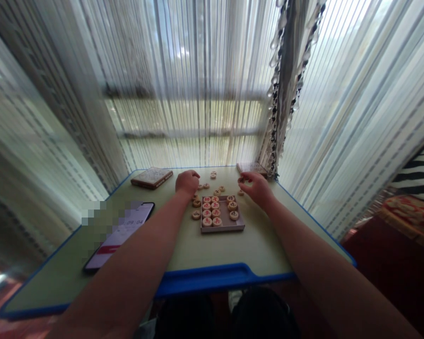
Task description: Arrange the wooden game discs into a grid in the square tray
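My right hand (256, 187) is at the right of the table, with thumb and fingers pinched round a round xiangqi piece (240, 181). Another piece (240, 192) lies on the table just below it. My left hand (187, 182) is curled closed behind several loose pieces; whatever it may hold is hidden. Between my arms sits a shallow open box (223, 229). Its left side carries two columns of red-marked pieces (216, 213), and a few dark-marked pieces (234, 215) lie along its right side. More loose pieces (217, 192) are scattered behind the box.
A phone (108, 248) lies on the left of the pale, blue-edged table (212, 252). A flat patterned box (151, 177) rests at the back left, and a similar one (251, 168) is behind my right hand. Striped string curtains (198, 84) hang close behind the table.
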Demonstrator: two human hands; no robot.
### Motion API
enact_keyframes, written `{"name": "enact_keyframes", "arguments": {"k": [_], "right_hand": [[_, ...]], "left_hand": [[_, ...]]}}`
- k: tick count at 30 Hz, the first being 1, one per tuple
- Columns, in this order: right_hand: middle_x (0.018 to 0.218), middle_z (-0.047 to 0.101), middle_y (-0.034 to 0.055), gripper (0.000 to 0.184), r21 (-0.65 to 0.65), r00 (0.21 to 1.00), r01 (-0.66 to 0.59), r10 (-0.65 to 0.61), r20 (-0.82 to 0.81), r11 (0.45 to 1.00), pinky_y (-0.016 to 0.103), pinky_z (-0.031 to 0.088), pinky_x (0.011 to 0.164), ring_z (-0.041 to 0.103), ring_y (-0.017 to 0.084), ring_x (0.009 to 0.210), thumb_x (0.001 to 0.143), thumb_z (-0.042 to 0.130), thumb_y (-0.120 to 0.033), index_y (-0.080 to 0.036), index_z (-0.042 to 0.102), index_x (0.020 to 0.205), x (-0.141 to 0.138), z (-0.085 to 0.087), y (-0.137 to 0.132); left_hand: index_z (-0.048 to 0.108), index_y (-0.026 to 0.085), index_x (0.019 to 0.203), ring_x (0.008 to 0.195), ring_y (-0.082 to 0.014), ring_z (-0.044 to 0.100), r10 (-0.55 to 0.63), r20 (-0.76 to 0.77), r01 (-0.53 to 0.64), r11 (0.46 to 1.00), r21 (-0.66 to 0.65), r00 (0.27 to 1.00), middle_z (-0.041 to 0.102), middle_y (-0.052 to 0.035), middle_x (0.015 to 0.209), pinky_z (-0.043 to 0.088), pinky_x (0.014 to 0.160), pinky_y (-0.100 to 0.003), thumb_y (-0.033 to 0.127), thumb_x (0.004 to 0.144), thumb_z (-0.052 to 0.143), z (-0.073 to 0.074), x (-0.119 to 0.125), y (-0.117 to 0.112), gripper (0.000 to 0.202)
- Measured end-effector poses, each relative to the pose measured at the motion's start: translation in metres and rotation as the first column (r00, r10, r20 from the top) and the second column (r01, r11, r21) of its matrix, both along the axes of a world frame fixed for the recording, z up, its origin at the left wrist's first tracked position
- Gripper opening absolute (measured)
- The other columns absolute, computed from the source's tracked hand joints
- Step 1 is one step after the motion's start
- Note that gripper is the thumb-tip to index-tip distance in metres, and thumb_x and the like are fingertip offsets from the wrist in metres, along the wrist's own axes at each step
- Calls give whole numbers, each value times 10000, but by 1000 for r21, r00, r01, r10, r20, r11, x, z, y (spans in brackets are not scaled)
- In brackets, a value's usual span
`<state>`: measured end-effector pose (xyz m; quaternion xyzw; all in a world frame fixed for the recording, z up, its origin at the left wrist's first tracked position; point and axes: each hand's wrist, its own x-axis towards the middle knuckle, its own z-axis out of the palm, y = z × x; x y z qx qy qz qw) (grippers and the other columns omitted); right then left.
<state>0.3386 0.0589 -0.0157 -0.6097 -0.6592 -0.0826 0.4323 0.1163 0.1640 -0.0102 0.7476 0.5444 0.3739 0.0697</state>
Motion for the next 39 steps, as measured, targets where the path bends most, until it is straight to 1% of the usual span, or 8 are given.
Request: {"name": "enact_keyframes", "arguments": {"k": [7, 13, 17, 20, 24, 26, 29, 39], "right_hand": [[803, 613, 48, 166, -15, 997, -76, 75, -11, 997, 293, 426, 721, 514, 147, 702, 662, 579, -224, -164, 641, 804, -4, -2, -5], [871, 621, 56, 368, 76, 885, -182, 197, -422, 980, 247, 430, 576, 490, 99, 597, 698, 574, -367, -152, 548, 995, -25, 27, -32], [661, 590, 9, 271, -148, 916, -294, 234, -325, 944, 218, 385, 491, 464, 94, 525, 671, 607, -379, -162, 603, 834, -43, 35, -64], [663, 587, 6, 201, -137, 970, -196, 172, -171, 971, 225, 390, 530, 484, 106, 561, 691, 588, -335, -182, 607, 820, -53, 21, -84], [835, 629, 32, 289, -8, 975, -128, 124, -186, 992, 240, 413, 587, 491, 118, 619, 701, 567, -288, -188, 517, 968, -60, 0, -94], [847, 636, 26, 362, -27, 971, -132, 123, -206, 991, 248, 414, 594, 478, 122, 616, 685, 580, -278, -195, 471, 1020, -60, -6, -93], [840, 635, 15, 342, -112, 980, -129, 109, -169, 985, 253, 408, 605, 466, 124, 620, 663, 595, -267, -204, 483, 980, -58, -9, -89], [816, 597, 28, 188, -165, 997, -82, 79, -26, 983, 250, 392, 637, 477, 130, 665, 687, 574, -256, -192, 565, 863, -56, -10, -91]], "left_hand": [[657, 192, 640, 681, -166, 578, 16, 159, -14, 1000, -9, 987, 636, -30, 621, 433, 634, -268, 130, 620, 376, 14, 21, -24, 288], [659, 162, 707, 690, -143, 561, -232, 214, 199, 966, 165, 949, 646, -37, 701, 429, 698, -277, 200, 673, 411, 53, 37, -62, 254], [642, 146, 770, 664, -129, 561, -353, 351, 355, 933, 59, 868, 649, -41, 722, 430, 629, -257, 278, 712, 403, 76, 38, -84, 279], [634, 147, 778, 622, -128, 557, -302, 363, 347, 936, -64, 881, 644, -31, 697, 417, 578, -244, 342, 729, 403, 66, 26, -90, 305], [618, 166, 726, 706, -156, 568, -77, 176, 68, 996, 54, 981, 641, -40, 718, 413, 674, -262, 425, 761, 392, 27, -2, -79, 345], [608, 168, 743, 780, -175, 573, 46, 113, -59, 992, 111, 993, 645, -66, 784, 408, 730, -274, 418, 790, 352, 9, -13, -67, 361], [594, 173, 778, 790, -184, 582, 203, 140, -209, 978, 28, 969, 645, -82, 806, 409, 711, -274, 403, 822, 299, -7, -21, -49, 377], [556, 182, 837, 779, -166, 578, 52, 81, -61, 991, 116, 995, 636, -56, 822, 408, 721, -261, 370, 821, 340, -8, -13, -48, 287]]}}
